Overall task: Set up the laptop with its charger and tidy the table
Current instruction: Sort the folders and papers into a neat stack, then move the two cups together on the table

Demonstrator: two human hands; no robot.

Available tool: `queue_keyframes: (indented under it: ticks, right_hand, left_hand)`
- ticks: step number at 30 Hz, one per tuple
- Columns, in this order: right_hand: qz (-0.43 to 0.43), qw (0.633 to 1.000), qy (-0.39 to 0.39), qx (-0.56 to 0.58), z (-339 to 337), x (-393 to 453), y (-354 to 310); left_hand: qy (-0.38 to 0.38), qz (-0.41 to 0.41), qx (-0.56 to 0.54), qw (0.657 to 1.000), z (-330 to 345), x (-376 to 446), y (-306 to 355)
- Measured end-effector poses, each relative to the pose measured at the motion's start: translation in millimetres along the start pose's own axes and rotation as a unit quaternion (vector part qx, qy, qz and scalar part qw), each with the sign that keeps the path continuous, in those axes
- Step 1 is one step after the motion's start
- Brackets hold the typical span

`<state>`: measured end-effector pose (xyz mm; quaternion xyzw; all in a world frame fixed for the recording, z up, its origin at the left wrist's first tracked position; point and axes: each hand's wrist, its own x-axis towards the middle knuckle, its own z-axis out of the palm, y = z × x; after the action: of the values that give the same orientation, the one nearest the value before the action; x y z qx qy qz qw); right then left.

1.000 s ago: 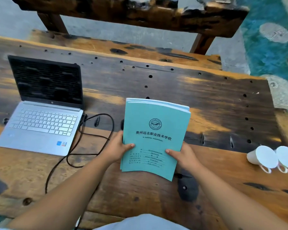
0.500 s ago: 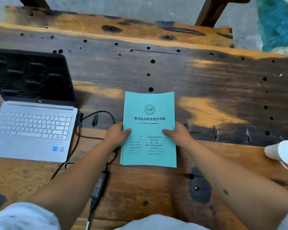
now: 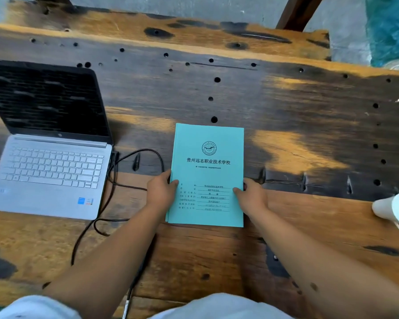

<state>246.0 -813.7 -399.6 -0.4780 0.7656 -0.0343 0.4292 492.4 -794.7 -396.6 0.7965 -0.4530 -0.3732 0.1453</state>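
A stack of teal booklets [image 3: 207, 157] lies flat on the wooden table [image 3: 286, 125], in the middle. My left hand [image 3: 160, 192] grips its left edge and my right hand [image 3: 253, 195] grips its right edge, thumbs on the cover. An open silver laptop [image 3: 48, 166] with a dark screen stands at the left. A black charger cable [image 3: 115, 180] is plugged into the laptop's right side and loops toward me; part of it runs under my left forearm.
A white cup [image 3: 394, 209] lies on its side at the right edge of the table. A wooden bench [image 3: 194, 26] stands beyond the far edge. The table top has many small dark holes.
The booklets have gone from tilted upright in both hands to lying flat on the table. The view has moved closer and lower.
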Motion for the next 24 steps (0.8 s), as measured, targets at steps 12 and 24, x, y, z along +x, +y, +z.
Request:
queue_keyframes:
  ticks: [12,24]
  right_hand:
    - [-0.028,0.998,-0.040,0.033,-6.9,-7.5,-7.8]
    - [-0.190,0.935,0.032,-0.297,-61.4,-104.0,28.5]
  left_hand:
    - [0.030,0.017,-0.001,0.999,-12.0,-19.2,9.5]
    - [-0.034,0.185,0.333,0.924,-28.1,-124.5,30.5]
